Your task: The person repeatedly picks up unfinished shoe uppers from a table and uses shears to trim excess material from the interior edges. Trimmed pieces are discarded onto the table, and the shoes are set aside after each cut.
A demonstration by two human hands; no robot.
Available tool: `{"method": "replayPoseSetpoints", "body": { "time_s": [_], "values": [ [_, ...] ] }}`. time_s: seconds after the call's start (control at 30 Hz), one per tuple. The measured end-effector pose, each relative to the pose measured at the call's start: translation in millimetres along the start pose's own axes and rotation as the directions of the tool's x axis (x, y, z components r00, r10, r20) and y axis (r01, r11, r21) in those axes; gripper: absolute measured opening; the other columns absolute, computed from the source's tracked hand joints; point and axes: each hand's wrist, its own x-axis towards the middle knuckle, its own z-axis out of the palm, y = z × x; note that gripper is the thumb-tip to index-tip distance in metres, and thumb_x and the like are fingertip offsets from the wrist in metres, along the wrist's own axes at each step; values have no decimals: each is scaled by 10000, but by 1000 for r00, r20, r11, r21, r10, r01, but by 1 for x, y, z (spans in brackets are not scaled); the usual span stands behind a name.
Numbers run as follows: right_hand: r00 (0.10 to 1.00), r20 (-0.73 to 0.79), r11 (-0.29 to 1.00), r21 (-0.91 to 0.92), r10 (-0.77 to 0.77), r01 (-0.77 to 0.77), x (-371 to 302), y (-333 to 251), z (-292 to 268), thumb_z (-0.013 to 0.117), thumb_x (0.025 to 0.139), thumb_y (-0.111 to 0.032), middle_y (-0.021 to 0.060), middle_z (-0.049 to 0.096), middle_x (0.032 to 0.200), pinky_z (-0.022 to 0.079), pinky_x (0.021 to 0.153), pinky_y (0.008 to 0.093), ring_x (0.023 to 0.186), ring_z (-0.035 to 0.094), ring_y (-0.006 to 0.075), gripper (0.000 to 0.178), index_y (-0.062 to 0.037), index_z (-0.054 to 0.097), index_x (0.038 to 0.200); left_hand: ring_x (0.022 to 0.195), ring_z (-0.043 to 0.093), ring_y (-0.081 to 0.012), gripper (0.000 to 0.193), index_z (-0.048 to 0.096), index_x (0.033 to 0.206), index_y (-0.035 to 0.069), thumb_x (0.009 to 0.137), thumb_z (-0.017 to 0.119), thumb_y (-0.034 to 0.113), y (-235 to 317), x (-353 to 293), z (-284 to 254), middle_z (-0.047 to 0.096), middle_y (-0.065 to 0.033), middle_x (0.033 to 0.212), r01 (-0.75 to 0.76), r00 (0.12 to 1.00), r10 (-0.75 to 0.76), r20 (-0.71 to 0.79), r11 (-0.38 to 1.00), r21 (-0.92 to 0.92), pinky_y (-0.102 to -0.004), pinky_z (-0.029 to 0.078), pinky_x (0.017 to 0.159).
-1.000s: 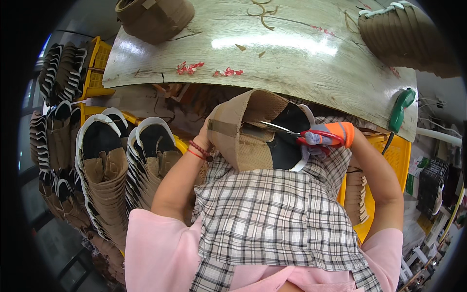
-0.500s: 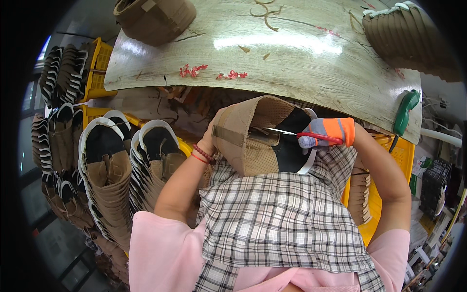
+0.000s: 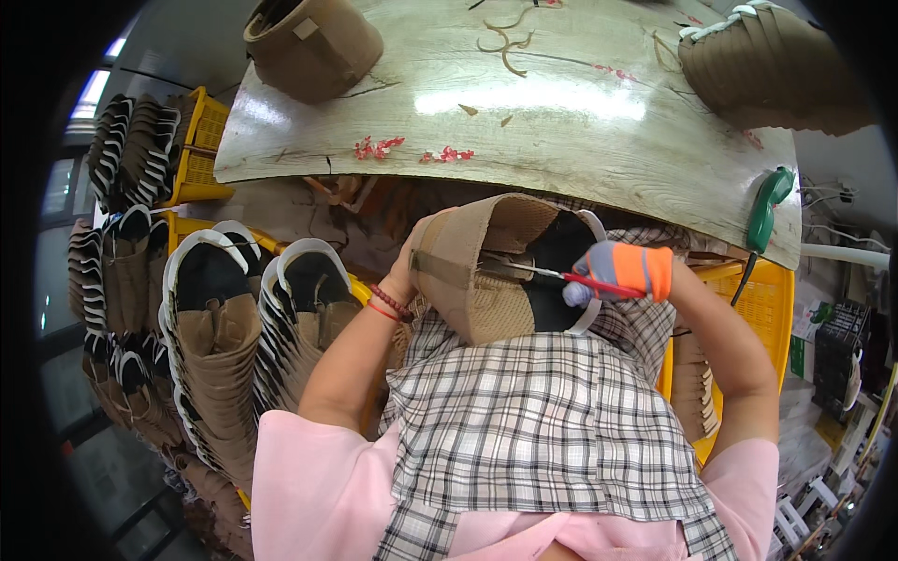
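Observation:
In my lap lies a brown shoe upper (image 3: 496,299), with tan mesh lining, a black inner part and a white rim at its right end. My left hand (image 3: 404,273), with a beaded bracelet and a red cord at the wrist, grips the upper's left side; the fingers are mostly hidden behind it. My right hand (image 3: 613,271) wears an orange and grey glove and is closed around red-handled scissors (image 3: 601,284). Their blades point left into the upper's opening, beside a flap of the lining. Whether the blades touch it, I cannot tell.
Ahead is a pale wood-patterned table (image 3: 524,140) with brown scraps and red bits. A brown upper (image 3: 313,51) stands far left, stacked uppers (image 3: 767,70) far right. A green tool (image 3: 769,208) lies on the right edge. Stacked uppers (image 3: 217,323) and yellow crates (image 3: 760,309) flank me.
My right hand and the scissors have moved slightly left and down, the blades reaching a little lower inside the upper. My left hand keeps its hold. The whole view has shifted slightly.

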Motion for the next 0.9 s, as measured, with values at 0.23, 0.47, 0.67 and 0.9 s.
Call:
{"method": "replayPoseSetpoints", "body": {
  "time_s": [0.23,0.47,0.67,0.9],
  "values": [
    [879,-401,874,291,-257,389,-65,62,63,657,849,-429,53,641,746,449,593,295,658,569,138,427,-21,699,967,933,690,-213,400,659,1198,-1,864,698,214,108,44,121,698,-135,1143,-2,994,99,-46,444,896,-301,532,852],
    [625,-751,749,285,-214,598,-44,91,97,416,964,-647,17,524,610,411,586,251,587,507,121,760,66,679,971,678,667,-206,316,653,1092,-11,800,629,109,157,115,208,696,-103,890,-551,665,-295,686,-814,185,-342,569,703],
    [617,-771,697,356,-157,623,-40,90,106,354,982,-678,1,492,596,371,527,245,539,465,106,814,72,670,979,684,676,-245,240,648,999,28,767,651,87,275,178,220,642,-107,742,-349,768,-342,541,-933,-93,-341,549,663],
    [573,-810,627,383,-125,678,-36,81,117,362,965,-710,6,490,602,372,520,254,524,444,105,839,74,660,967,789,701,-321,148,663,778,82,841,548,151,444,160,237,683,-155,759,93,958,43,284,-982,-166,-428,552,717]
  ]
}}
